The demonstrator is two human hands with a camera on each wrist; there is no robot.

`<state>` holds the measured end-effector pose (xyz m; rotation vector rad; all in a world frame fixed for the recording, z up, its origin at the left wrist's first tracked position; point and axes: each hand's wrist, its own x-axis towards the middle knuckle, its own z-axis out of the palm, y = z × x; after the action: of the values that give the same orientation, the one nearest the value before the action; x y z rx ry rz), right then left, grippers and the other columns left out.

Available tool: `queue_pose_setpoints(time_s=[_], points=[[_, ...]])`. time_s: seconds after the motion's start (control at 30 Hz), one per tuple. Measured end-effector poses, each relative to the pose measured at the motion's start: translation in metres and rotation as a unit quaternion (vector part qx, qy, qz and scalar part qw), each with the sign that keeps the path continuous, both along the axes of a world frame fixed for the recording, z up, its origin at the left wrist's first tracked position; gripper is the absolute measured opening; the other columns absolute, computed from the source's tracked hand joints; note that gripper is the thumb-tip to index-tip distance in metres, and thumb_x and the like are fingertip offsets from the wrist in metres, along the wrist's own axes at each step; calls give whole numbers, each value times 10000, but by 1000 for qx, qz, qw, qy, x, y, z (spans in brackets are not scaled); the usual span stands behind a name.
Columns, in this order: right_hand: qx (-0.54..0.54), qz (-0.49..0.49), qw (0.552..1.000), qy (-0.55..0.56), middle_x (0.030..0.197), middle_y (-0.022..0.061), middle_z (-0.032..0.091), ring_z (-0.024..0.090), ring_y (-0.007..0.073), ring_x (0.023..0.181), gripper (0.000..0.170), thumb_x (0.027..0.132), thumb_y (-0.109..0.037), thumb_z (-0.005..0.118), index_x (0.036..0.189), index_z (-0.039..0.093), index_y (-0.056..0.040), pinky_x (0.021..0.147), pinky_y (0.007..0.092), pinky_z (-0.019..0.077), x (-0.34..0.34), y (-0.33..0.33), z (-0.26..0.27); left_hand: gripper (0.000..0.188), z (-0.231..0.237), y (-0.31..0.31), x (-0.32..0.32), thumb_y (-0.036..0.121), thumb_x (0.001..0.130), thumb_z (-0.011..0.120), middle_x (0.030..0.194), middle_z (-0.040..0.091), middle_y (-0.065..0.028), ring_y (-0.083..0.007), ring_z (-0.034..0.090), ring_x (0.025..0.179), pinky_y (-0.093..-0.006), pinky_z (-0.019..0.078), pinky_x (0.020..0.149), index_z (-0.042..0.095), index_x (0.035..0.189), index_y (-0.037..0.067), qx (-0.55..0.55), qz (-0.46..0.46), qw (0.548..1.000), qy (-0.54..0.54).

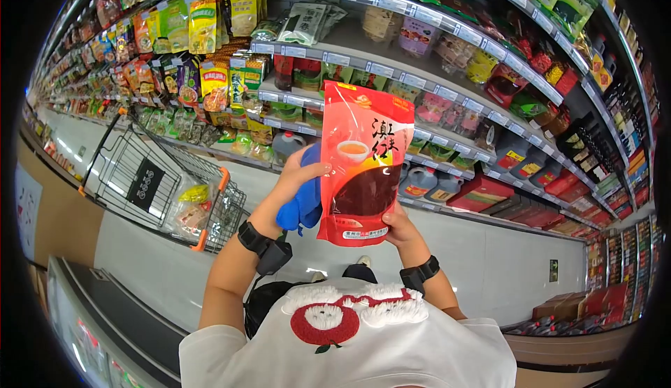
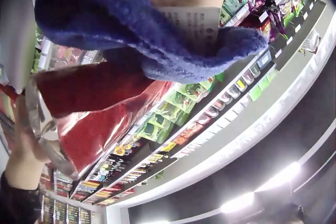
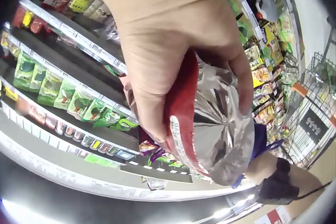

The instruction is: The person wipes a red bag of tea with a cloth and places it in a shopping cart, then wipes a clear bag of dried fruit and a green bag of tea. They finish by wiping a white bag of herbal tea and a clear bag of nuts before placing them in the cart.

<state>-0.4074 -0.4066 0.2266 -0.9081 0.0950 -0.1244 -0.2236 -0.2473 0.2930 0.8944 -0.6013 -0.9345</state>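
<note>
A red tea pouch (image 1: 367, 129) is held upright before the chest in the head view, its front printed with a teacup and a dark lower window. My left hand (image 1: 297, 178) grips its left edge, thumb on the front. Between that hand and the pouch hangs a blue fuzzy cloth (image 1: 302, 203), bunched up; a white label (image 2: 197, 24) shows on it in the left wrist view. Low on the right side, my right hand (image 1: 401, 227) pinches the pouch near its bottom corner. In the right wrist view its fingers straddle the pouch's silvery folded base (image 3: 223, 124).
A wire shopping cart (image 1: 147, 178) with a bagged item (image 1: 194, 206) in it stands at the left. Long shelves (image 1: 447, 25) of packaged food curve ahead. Large jugs (image 1: 423, 180) and red boxes (image 1: 482, 191) fill the lower right shelf. A chiller case (image 1: 105, 318) lies close at the lower left.
</note>
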Motion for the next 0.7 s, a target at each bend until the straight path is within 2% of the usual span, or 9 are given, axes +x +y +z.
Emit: queue_pose_setpoints(time_s=[0.1, 0.2, 0.23, 0.33, 0.47, 0.5, 0.6, 0.63, 0.7], points=[[-1, -30, 999, -45, 1264, 103, 471, 500, 203, 1126, 777, 719, -199, 721, 1340, 272, -75, 926, 352, 434, 3, 0, -8, 371, -3, -3, -3, 46, 760, 629, 990, 618, -82, -132, 598, 858, -265, 481, 759, 534, 1113, -15, -11, 34, 999, -1], [-136, -126, 983, 0, 1227, 108, 488, 526, 209, 1075, 733, 763, -170, 690, 1346, 255, -84, 865, 333, 460, 3, -4, -7, 293, -1, -3, -6, 40, 742, 653, 911, 622, -54, -103, 585, 785, -242, 472, 702, 569, 1019, -4, 0, 113, 993, -21], [-193, -145, 968, 62, 1176, 136, 505, 551, 219, 1019, 684, 798, -132, 654, 1346, 248, -88, 801, 314, 478, 1, -10, -8, 272, -1, -4, -7, 37, 736, 660, 887, 621, -46, -93, 577, 767, -238, 468, 690, 572, 990, -2, 13, 137, 989, -50], [-375, -254, 891, 40, 1129, 163, 518, 568, 219, 977, 658, 810, -116, 636, 1340, 248, -72, 766, 307, 490, 10, -3, -10, 220, -1, -7, -14, 30, 723, 675, 823, 615, -23, -69, 553, 718, -225, 456, 656, 578, 919, 5, 34, 198, 973, -113], [-514, -259, 815, 64, 1230, 229, 442, 529, 297, 1055, 861, 712, -192, 730, 1364, 189, -37, 878, 385, 445, 13, 20, 28, 193, -1, -14, -24, 30, 723, 674, 783, 607, -15, -57, 533, 695, -222, 450, 633, 567, 882, 7, 32, 229, 961, -149], [-509, -226, 828, 60, 1314, 255, 337, 434, 346, 1171, 1072, 609, -243, 801, 1385, 97, -15, 972, 408, 367, 13, 28, 42, 193, -2, -14, -24, 34, 723, 674, 781, 607, -16, -57, 531, 695, -223, 450, 631, 563, 879, 7, 40, 228, 959, -161], [-567, -225, 792, 14, 1358, 260, 253, 331, 357, 1252, 1200, 547, -252, 833, 1386, 16, 10, 1025, 403, 302, 20, 43, 51, 216, -6, -19, -29, 63, 704, 692, 744, 606, -33, -61, 530, 676, -240, 455, 616, 551, 855, -1, 57, 241, 945, -214], [-563, -222, 796, 20, 1384, 250, 194, 252, 348, 1295, 1289, 496, -258, 854, 1381, -41, 23, 1050, 397, 261, 24, 40, 45, 225, -3, -19, -33, 74, 695, 698, 729, 604, -41, -65, 533, 668, -244, 457, 612, 551, 847, -2, 63, 245, 938, -238], [-537, -242, 808, -5, 1382, 242, 203, 257, 338, 1294, 1291, 492, -250, 854, 1382, -44, 19, 1050, 394, 260, 29, 41, 46, 248, 2, -19, -38, 114, 666, 713, 677, 589, -74, -86, 545, 635, -257, 458, 597, 547, 809, -1, 77, 261, 909, -314]])
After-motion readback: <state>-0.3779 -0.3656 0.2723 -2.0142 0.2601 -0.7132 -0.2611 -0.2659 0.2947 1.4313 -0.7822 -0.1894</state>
